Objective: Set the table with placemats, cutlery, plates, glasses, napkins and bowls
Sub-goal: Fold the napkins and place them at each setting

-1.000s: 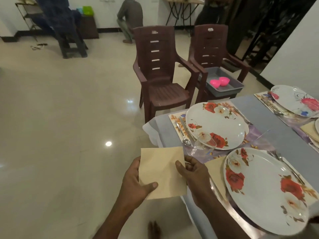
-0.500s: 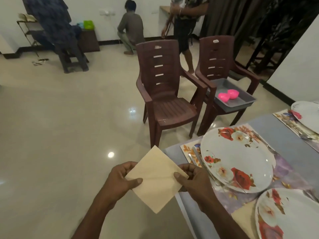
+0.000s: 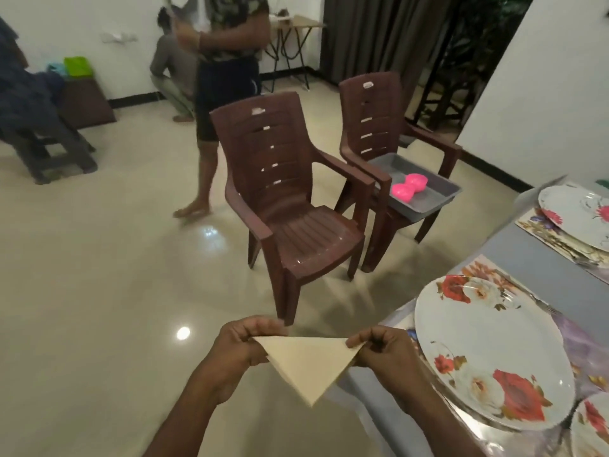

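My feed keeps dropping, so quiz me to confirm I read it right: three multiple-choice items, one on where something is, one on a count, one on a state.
1. Where do the pink bowls sit?
A. on the table
B. in the grey tray on the farther brown chair
C. on the floor

2. How many pink bowls show?
A. one
B. two
C. four

3. What shape is the napkin in?
A. a folded triangle, point down
B. a flat square
C. a crumpled ball

Answers: 1 B, the tray rests on that chair's seat. 2 B, a pair side by side. 3 A, the left hand and right hand pinch its top corners.
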